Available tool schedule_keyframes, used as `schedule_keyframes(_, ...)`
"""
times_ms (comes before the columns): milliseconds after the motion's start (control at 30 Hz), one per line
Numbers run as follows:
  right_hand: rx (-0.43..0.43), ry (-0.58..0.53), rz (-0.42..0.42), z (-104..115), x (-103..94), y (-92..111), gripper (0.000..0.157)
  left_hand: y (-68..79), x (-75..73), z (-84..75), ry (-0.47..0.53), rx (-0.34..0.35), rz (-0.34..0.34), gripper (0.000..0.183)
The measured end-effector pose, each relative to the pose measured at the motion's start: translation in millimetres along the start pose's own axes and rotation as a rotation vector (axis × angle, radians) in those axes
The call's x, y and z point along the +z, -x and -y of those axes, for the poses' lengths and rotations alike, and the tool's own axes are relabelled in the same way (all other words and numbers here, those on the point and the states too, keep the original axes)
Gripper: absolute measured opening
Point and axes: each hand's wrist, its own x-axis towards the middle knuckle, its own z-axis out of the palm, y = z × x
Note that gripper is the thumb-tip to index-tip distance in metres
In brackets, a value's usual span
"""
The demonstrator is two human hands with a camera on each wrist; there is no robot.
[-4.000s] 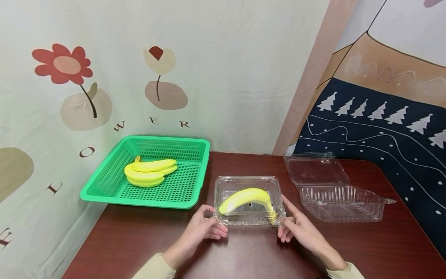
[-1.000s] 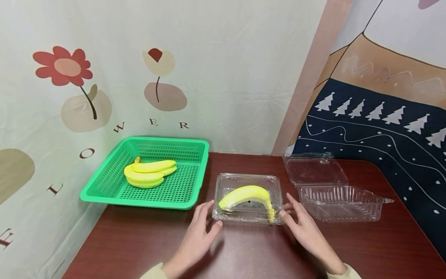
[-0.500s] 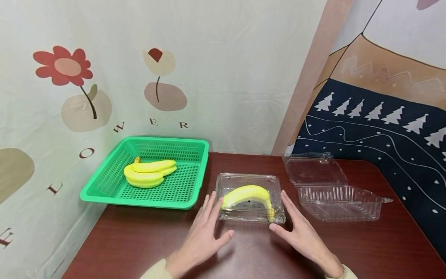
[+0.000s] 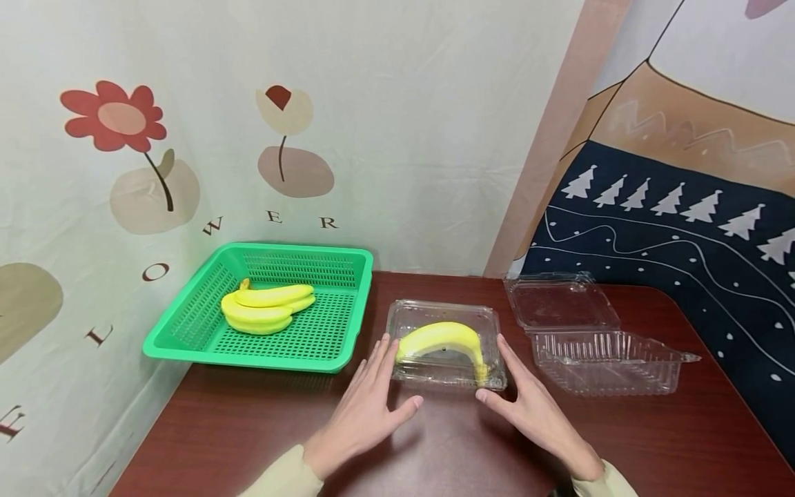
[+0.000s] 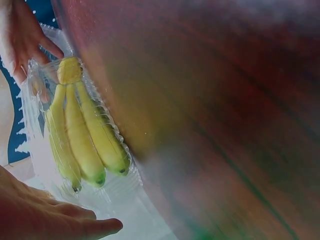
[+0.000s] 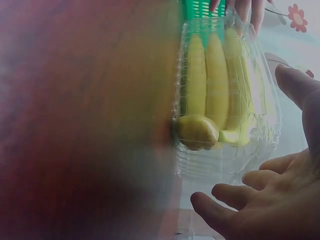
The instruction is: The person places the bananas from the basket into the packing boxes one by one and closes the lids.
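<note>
A clear plastic clamshell box (image 4: 428, 313), its lid down, sits on the table between my hands. Inside it lies a bunch of bananas (image 4: 442, 336); both wrist views show several fruits through the plastic. My left hand (image 4: 366, 407) is along the box's left side with straight fingers, the fingertips at its edge. On the other side my right hand (image 4: 535, 407) extends its fingers by the right edge, its thumb near the front right corner. Neither hand is curled round anything. Whether the fingertips press on the plastic, I cannot tell.
At the back left, a green perforated basket (image 4: 248, 362) holds another bunch of bananas (image 4: 257, 319). A second clear clamshell box (image 4: 611, 376) stands on the right with its lid raised back. A printed cloth (image 4: 410, 138) hangs behind the dark red table (image 4: 447, 455).
My fingers gripped the box's front corners four seconds ago; they have since let go and straightened along its sides. Over the last half second the box has shifted slightly away from me.
</note>
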Motion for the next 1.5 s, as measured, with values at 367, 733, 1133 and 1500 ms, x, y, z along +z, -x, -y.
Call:
schedule_keyframes(367,0.017,-0.070,-0.008,1,0.5,-22,0.082,-17.3,3.8,1.2,0.070,-0.049,-0.010,0.095)
schedule_keyframes(733,0.056,-0.113,0.002,0,1.7,-44,0.079,-33.9,7.0,5.0,0.080,-0.063,-0.033,0.095)
schedule_keyframes(1133,0.044,-0.077,-0.014,-1,5.1,-52,0.081,-36.5,5.3,2.8,0.096,-0.085,-0.049,0.095)
schedule_keyframes(1500,-0.044,0.031,-0.046,5,1.4,-25,0.081,-8.9,-18.3,-4.3,0.130,0.104,-0.134,0.092)
